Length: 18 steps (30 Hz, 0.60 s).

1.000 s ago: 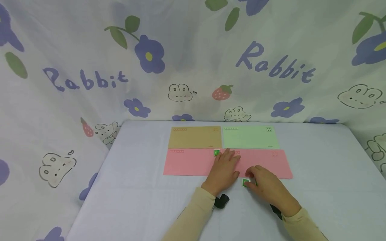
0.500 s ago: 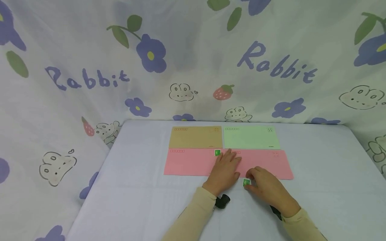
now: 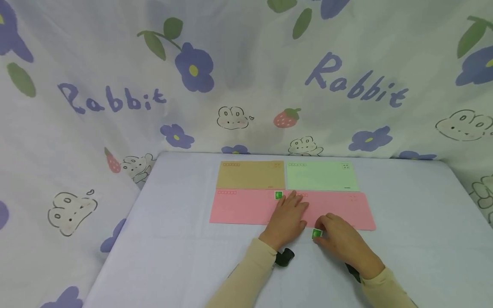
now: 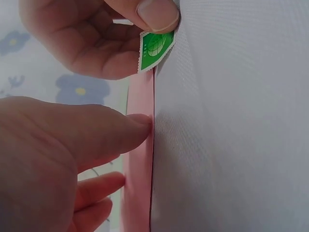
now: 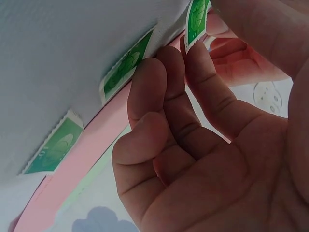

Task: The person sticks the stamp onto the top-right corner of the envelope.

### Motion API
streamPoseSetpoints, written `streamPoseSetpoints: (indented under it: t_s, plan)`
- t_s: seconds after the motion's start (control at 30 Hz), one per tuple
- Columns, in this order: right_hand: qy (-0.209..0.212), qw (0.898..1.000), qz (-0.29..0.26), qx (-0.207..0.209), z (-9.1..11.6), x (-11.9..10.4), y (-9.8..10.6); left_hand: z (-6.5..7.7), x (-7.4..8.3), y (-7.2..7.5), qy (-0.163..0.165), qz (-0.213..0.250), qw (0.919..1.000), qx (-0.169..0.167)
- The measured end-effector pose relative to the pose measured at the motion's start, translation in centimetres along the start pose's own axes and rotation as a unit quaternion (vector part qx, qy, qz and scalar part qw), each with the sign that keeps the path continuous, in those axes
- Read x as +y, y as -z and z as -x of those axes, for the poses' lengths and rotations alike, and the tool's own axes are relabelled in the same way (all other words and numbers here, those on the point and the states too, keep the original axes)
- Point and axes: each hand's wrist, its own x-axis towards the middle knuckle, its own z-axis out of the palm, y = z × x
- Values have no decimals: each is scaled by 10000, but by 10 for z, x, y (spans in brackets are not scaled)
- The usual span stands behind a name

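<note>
My right hand pinches a small green postage stamp with a white perforated edge, just in front of the pink envelopes. In the left wrist view the same stamp stands tilted and slightly bent under the thumb. Two more green stamps, a nearer one and a farther one, lie on the cloth by the right fingers; the head view hides them behind that hand. My left hand rests with fingers spread over the pink envelopes. Another green stamp sits at the left pink envelope's top right corner.
The right pink envelope extends beyond my right hand. Behind the pink row lie a brown envelope and a light green envelope. White cloth covers the table, and a printed curtain hangs behind it.
The stamp at my right fingertips has tilted and shows more of its face, with the thumb now at its lower edge. My left hand has stayed in place; the view has shifted slightly.
</note>
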Motion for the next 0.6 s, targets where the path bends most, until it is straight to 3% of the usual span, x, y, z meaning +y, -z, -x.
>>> streamPoseSetpoints:
  t_s: [0.6]
  plan:
    - [127,9998,-173,45,0,-2,-1,-1,1,2,77,88,9998,-128]
